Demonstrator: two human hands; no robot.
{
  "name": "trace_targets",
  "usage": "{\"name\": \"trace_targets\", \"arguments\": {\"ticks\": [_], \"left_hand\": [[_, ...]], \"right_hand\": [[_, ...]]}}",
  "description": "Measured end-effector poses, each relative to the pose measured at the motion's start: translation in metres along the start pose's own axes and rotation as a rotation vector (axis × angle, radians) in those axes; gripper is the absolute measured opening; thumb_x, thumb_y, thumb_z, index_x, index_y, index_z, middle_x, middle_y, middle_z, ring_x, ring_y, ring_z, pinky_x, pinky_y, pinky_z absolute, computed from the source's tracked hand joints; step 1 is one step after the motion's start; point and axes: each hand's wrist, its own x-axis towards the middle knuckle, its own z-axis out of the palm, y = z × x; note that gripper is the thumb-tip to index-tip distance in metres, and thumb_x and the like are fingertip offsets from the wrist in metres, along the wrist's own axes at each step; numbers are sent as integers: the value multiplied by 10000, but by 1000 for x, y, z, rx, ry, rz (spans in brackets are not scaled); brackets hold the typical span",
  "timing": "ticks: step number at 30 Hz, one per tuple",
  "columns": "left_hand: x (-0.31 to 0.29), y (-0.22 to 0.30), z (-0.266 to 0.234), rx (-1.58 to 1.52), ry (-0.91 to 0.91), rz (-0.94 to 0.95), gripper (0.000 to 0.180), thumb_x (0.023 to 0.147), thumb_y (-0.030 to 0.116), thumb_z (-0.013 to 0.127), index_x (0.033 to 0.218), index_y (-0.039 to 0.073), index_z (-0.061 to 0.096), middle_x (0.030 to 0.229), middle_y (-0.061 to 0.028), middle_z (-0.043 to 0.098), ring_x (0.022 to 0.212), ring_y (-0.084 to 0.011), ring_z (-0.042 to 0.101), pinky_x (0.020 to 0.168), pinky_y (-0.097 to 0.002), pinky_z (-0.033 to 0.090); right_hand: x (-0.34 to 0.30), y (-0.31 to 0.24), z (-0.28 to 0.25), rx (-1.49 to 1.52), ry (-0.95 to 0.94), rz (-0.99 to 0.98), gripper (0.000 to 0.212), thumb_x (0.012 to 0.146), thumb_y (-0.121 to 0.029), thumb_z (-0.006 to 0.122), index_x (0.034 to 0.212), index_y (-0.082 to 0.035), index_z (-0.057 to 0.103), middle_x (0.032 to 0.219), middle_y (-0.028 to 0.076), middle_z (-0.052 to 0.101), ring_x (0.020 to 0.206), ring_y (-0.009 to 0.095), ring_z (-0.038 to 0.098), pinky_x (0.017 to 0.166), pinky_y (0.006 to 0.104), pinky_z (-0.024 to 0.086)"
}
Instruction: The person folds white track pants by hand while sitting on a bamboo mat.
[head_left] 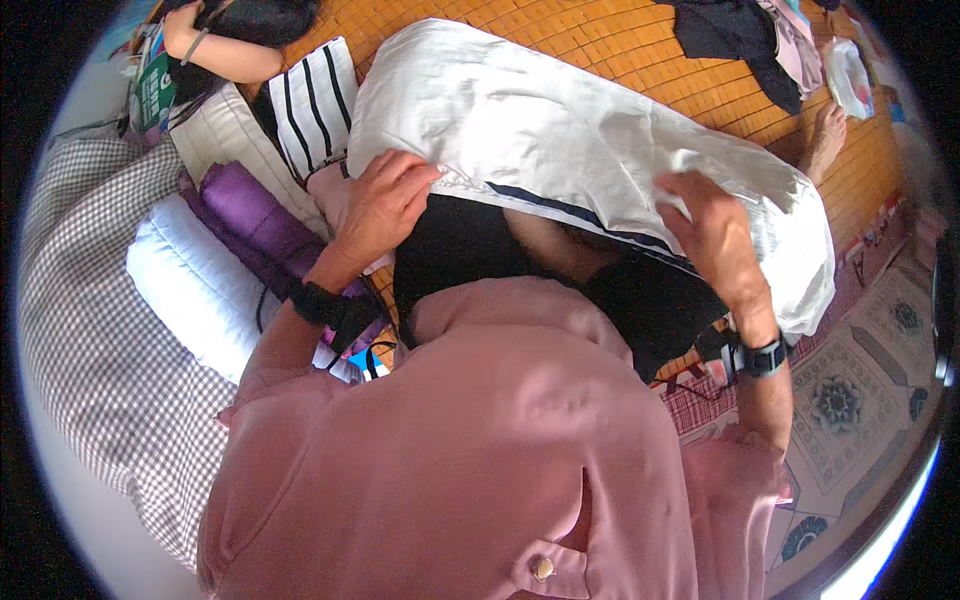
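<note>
A long white cloth garment (500,100) lies spread across my lap and the mat, with a dark navy stripe along its near edge. My left hand (390,195) is closed at the left end of that edge, fingertips pinching the fabric. Over the right part of the cloth is my right hand (710,230), its fingers curled and smeared by motion. Whether they grip the fabric cannot be made out. Both wrists wear dark bands.
Left of me lie a rolled light-blue quilted piece (195,285), a purple quilted roll (255,215) and a checked cover (90,250). A striped cloth (315,105) is beyond. Another person's arm (235,60) shows at far left, a bare foot (826,140) at right. Dark clothing (735,45) lies on the woven mat (580,40).
</note>
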Motion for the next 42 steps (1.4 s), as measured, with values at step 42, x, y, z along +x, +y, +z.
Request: {"name": "trace_targets", "arguments": {"ticks": [42], "left_hand": [[49, 6, 13, 209, -279, 358, 364, 708, -18, 464, 1066, -37, 531, 1096, -162, 536, 1090, -293, 470, 925, -418, 328]], "right_hand": [[-121, -25, 13, 453, 531, 478, 172, 761, -73, 614, 910, -4, 562, 836, 80, 592, 772, 212, 577, 693, 296, 468]]}}
